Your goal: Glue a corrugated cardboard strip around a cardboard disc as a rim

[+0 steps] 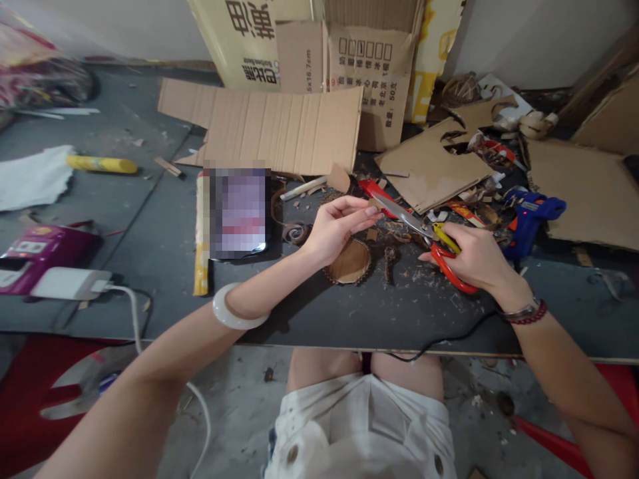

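My right hand is closed round the red and yellow handles of a pair of scissors, whose blades point up and left. Between thumb and fingertips, my left hand pinches a small piece of brown cardboard close to the blade tips. I cannot tell whether the blades touch it. Under my left hand lies a round cardboard disc with a dark, textured rim. A short dark twisted piece rests beside the disc, and a rolled brown coil lies left of my fingers.
A phone leans behind my left forearm. Cut cardboard sheets and a box stand at the back. To the right are a blue glue gun and scraps. A purple device with a white charger sits at left.
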Demonstrator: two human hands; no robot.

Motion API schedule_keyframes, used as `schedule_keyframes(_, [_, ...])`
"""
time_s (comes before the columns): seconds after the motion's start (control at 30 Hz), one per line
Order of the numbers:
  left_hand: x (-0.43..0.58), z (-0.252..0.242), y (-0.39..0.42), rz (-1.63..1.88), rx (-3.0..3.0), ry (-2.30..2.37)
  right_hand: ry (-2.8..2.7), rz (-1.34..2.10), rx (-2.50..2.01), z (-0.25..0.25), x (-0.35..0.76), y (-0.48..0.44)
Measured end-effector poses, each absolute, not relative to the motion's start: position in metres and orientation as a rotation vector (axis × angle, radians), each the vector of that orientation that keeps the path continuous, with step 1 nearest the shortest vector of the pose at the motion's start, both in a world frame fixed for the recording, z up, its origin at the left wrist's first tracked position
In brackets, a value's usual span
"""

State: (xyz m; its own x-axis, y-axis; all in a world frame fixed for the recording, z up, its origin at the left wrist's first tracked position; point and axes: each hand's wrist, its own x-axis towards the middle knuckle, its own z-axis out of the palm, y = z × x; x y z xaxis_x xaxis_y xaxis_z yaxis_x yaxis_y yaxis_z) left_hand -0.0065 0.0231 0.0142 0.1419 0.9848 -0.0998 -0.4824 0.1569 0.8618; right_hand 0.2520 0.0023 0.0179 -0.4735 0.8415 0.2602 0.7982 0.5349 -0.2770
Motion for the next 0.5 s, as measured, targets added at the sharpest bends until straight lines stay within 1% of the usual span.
schedule_keyframes(0.5, [-0.0084, 0.0113, 0.0241, 1.23, 0.83, 0.857, -2.424, 0.162, -1.342, 0.0172, 0.2534, 0.0027])
